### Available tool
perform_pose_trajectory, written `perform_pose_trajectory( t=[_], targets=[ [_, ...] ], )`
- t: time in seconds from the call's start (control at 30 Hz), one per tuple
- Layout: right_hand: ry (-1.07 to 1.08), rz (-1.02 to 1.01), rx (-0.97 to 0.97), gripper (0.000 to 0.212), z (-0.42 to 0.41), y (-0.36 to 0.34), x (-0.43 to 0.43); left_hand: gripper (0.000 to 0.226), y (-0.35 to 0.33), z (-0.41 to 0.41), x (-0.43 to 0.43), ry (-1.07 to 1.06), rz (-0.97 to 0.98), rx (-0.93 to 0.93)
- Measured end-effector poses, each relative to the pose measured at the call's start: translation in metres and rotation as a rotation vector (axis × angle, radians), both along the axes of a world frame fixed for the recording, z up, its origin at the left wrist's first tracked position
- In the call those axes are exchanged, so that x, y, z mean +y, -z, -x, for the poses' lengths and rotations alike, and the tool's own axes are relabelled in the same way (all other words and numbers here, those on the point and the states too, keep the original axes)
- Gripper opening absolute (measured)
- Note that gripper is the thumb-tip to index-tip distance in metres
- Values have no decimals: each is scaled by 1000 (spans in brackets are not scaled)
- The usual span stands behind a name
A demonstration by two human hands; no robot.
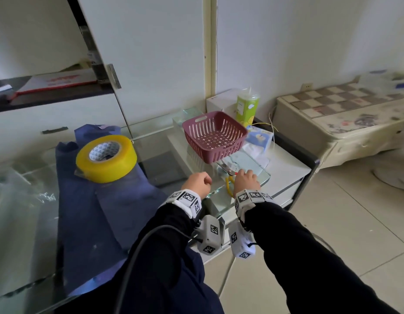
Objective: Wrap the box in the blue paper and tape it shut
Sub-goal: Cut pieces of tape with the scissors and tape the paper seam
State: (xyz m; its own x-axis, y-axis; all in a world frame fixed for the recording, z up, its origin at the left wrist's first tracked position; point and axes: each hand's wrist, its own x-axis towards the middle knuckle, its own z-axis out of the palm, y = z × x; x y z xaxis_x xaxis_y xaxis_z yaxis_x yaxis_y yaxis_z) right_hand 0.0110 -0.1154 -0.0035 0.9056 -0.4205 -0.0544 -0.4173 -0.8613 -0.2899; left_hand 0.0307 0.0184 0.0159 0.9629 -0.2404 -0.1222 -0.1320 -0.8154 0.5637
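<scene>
Head: blue paper point(110, 211) long axis near-to-far (tape roll point(108, 171) atop).

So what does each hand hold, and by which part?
Right hand lies over the scissors at the yellow handles; grip unclear. Left hand curled, holding nothing.

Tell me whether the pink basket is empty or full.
Empty: the pink basket shows its perforated floor bare, with nothing inside.

The right hand point(246, 181) covered most of the scissors point(229, 185), so its grip could not be told. The left hand point(196, 183) hid whatever lay inside its curled fingers. The blue paper point(110, 211) vanished behind the left sleeve point(164, 241).
</scene>
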Motion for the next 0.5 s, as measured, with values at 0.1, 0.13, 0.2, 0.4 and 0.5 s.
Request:
perform_pose_trajectory(
  t=[0.1, 0.13, 0.2, 0.4, 0.5],
  targets=[
    [65, -54, 35, 37, -1, -1, -2, 29, 10, -2, -3, 27, -45, 27],
    [76, -76, 50, 41, -3, 0, -5, 29, 13, -4, -4, 27, -43, 30],
    [45, -139, 87, 43, -3, -2, -9, 29, 14, -6, -6, 8, -2, 58],
    [-147, -302, 28, 19, -1, -8, -7, 22, 20, -4, -14, -17, 373, 420],
    [-171, -368, -39, 25, -1, -10, -5, 16, 16, -4, -11, -83, 552, 478]
  ],
)
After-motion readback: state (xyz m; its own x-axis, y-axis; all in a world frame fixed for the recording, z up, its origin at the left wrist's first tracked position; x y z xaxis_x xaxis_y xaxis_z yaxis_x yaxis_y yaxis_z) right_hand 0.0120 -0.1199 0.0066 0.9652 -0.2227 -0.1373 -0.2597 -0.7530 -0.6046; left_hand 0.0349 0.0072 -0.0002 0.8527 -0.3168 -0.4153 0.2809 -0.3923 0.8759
